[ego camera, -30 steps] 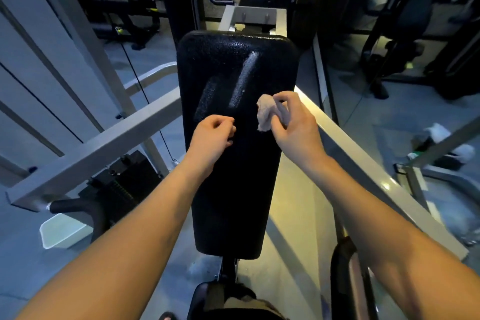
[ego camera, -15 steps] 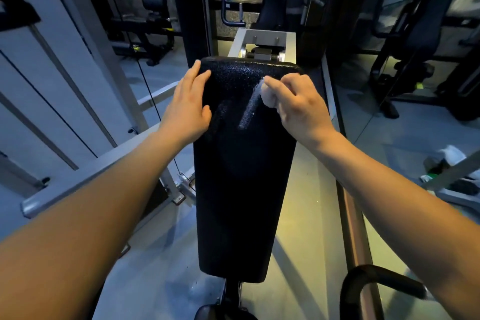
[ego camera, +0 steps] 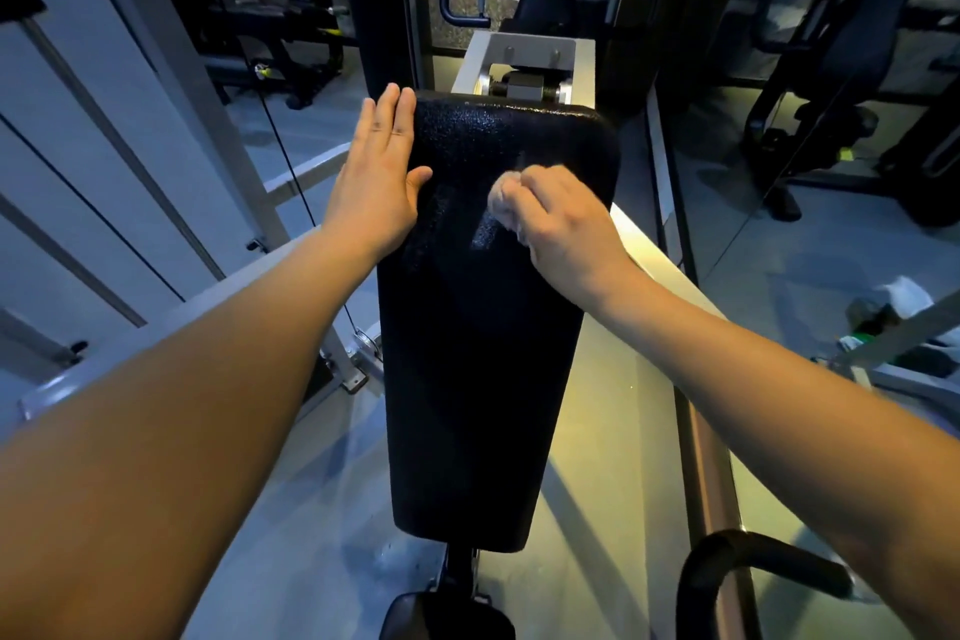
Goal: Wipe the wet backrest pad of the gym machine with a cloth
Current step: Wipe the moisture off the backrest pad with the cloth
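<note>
Backrest pad (ego camera: pixel 478 353): 12 o'clock, top glistening wet.
Left hand (ego camera: pixel 379 187): flat, fingers straight, bracing its 9 o'clock edge.
Right hand (ego camera: pixel 561 218): bunches cloth (ego camera: pixel 503 195) on upper pad.
Stroke: I'd overlap firm passes toward 6 o'clock.

Hands on the pad (ego camera: pixel 478 353)
Left hand (ego camera: pixel 376 187) lies flat on its upper left edge; right hand (ego camera: pixel 566 224) presses a cloth (ego camera: pixel 501 200) on its upper middle; bracket (ego camera: pixel 524 62) behind
</note>
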`<state>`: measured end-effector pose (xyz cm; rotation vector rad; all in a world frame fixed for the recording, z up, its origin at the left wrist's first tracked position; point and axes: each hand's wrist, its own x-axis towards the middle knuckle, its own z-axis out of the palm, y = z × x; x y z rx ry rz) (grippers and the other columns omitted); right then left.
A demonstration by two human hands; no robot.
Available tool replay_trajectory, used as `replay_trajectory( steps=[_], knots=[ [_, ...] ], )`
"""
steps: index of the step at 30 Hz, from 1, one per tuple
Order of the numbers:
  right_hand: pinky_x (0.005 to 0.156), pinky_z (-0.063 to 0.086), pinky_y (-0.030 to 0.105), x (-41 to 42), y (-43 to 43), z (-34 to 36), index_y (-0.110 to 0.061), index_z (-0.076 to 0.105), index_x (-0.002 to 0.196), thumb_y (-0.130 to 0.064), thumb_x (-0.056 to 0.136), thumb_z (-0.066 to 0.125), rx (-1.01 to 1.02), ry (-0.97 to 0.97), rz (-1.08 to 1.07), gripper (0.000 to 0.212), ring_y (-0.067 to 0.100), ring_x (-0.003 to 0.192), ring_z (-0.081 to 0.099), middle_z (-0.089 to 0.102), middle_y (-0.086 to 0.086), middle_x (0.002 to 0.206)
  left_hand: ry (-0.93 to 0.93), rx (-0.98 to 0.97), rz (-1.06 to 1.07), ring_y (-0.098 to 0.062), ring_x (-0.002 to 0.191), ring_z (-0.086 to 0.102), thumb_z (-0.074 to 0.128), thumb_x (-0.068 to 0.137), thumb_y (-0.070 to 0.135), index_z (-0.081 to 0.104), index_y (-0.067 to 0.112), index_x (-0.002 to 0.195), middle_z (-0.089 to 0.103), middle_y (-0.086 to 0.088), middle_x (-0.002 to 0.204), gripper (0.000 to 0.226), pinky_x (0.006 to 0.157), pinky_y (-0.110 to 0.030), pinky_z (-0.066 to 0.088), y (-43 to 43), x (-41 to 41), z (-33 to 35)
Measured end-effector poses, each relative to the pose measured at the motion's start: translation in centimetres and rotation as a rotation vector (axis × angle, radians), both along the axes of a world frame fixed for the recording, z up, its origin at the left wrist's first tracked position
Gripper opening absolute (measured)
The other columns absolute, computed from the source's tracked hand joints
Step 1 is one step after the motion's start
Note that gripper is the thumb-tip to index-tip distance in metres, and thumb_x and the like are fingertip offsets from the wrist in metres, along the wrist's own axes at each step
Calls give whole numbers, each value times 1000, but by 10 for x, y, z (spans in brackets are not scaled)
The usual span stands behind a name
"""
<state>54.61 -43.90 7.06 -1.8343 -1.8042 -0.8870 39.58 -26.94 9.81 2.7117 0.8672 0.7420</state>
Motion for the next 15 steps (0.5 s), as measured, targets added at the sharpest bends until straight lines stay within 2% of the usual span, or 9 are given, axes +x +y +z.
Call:
replay_trajectory(
  steps=[2, 4, 5, 7, 9, 11, 12, 15],
  knots=[
    [63, 47, 45, 0, -10, -1, 0, 66, 96, -4, 105, 21, -65, -99, 63, 45, 31, 73, 51, 60, 14, 88, 6, -15, 4, -23, 155, -7, 50, 105, 25, -1, 17, 161, -5, 0, 169, 76, 123, -43, 16, 0, -2, 1],
    [60, 46, 42, 12, -6, 20, -5, 67, 97, 2, 99, 43, -53, -139, -1, 24, 30, 75, 51, 59, 13, 89, 8, -22, 13, -22, 155, -7, 50, 105, 25, -1, 18, 161, -6, 1, 169, 76, 122, -43, 18, -2, -2, 2],
    [58, 45, 42, 18, -1, 34, -7, 66, 96, 4, 92, 54, 15, -110, -57, 17, 29, 77, 49, 58, 12, 90, 9, -25, 11, -22, 155, -7, 50, 105, 25, -1, 19, 161, -6, 2, 169, 76, 122, -42, 18, -2, -1, 3],
    [58, 46, 44, 22, 7, 50, -7, 66, 97, 3, 89, 61, 146, -22, -142, 14, 30, 80, 50, 58, 13, 93, 14, -35, 15, -22, 155, -7, 50, 105, 25, -1, 20, 161, -6, 3, 169, 76, 122, -43, 20, -3, -2, 4],
    [69, 51, 42, 14, 3, 34, -3, 68, 110, -3, 95, 60, 159, -37, -153, 17, 32, 91, 50, 61, 16, 103, 27, -47, 8, -23, 155, -7, 51, 105, 25, -2, 20, 161, -6, 3, 169, 77, 122, -42, 18, -3, -3, 5],
    [87, 51, 41, 6, -8, 12, 1, 61, 131, -12, 98, 60, 99, -73, -147, 35, 33, 107, 47, 59, 21, 122, 29, -41, 4, -23, 155, -7, 51, 104, 24, -2, 19, 161, -6, 2, 169, 78, 123, -40, 15, -3, -4, 6],
    [90, 50, 42, 4, -10, 10, 1, 59, 134, -15, 98, 61, 81, -59, -149, 39, 33, 110, 47, 57, 21, 125, 20, -35, 5, -24, 155, -7, 51, 104, 24, -2, 19, 161, -6, 2, 169, 78, 123, -39, 15, -3, -4, 6],
    [78, 49, 41, 9, 0, 26, -10, 67, 115, -7, 96, 65, 142, 59, -159, 19, 30, 95, 52, 60, 13, 109, 6, -40, 4, -23, 155, -8, 50, 105, 23, -2, 19, 161, -6, 2, 169, 77, 121, -38, 19, -5, -2, 4]
  ],
)
